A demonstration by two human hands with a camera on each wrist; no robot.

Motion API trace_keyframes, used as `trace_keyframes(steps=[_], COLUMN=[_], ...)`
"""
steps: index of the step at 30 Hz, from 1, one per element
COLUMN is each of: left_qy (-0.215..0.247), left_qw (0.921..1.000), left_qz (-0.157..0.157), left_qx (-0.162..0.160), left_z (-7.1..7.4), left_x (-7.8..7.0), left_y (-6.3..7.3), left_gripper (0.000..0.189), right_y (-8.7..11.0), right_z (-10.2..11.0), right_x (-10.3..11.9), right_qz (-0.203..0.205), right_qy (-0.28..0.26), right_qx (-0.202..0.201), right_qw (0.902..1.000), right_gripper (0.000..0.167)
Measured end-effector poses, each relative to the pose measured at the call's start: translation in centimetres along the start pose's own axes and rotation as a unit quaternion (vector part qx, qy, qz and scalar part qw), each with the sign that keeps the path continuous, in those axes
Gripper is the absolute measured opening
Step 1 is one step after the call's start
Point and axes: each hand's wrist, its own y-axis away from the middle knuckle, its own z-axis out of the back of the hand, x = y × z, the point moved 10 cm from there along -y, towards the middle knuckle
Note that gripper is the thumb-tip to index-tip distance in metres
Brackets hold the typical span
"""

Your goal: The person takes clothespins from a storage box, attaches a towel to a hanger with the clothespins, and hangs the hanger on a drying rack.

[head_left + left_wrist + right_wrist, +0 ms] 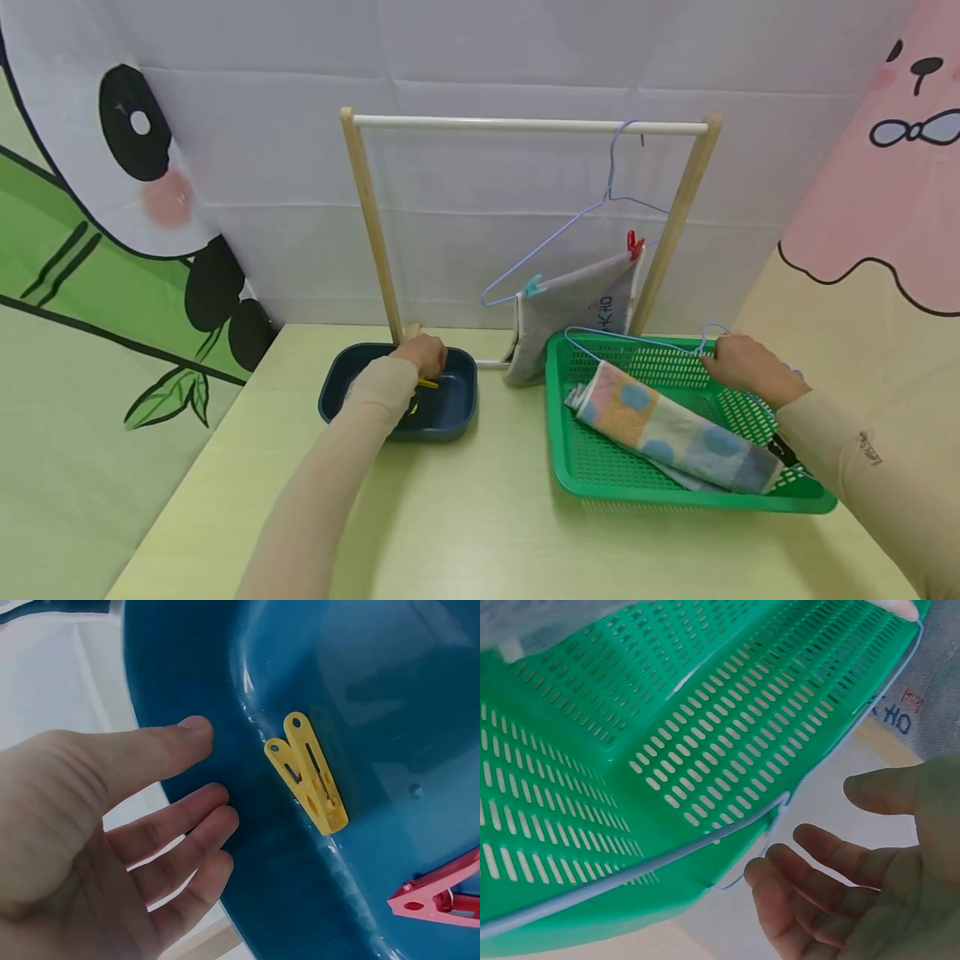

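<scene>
sleeved left forearm [322, 492] is extended to the blue tub [457, 408]. left hand [67, 825] is spread wide, empty, beside the yellow peg [307, 780] inside. right hand [900, 900] is poised loosely beside the wire hanger [630, 874], nothing gripped. peg pickup seems in hand; narrow pinch likely called for next.

Pale yellow tbl [495, 492], 3 things on it: wood-post drying rack [372, 225] @ 12 o'clock, navy basin [456, 402] approx 10, green slotted basket [675, 498] approx 2-3.
</scene>
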Motion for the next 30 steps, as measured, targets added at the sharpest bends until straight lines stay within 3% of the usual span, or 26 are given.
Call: trace_keyframes(steps=[6, 14, 24, 30], left_qy=[-0.017, -0.035, -0.018, -0.015], left_qw=[0.9998, 0.9994, 0.9981, 0.9981], left_qz=[-0.012, 0.001, 0.050, 0.051], left_qx=[0.000, 0.007, 0.033, 0.031], left_z=[-0.2, -0.8, -2.6, -3.2], left_x=[-0.5, -0.7, 1.1, 1.5], left_y=[-0.1, 0.1, -1.0, -1.7], left_gripper=[0.011, 0.012, 0.008, 0.023], right_y=[0.0, -0.2, -0.6, -0.5], right_z=[-0.6, -1.6, -2.6, -2.5], right_x=[-0.7, -1.7, -2.4, -2.2], right_qz=[-0.005, -0.009, -0.011, -0.004], right_qy=[0.004, -0.007, -0.035, -0.046], right_qx=[0.024, 0.053, 0.078, 0.075], right_qw=[0.9997, 0.9985, 0.9963, 0.9961], right_gripper=[0.043, 0.043, 0.043, 0.036])
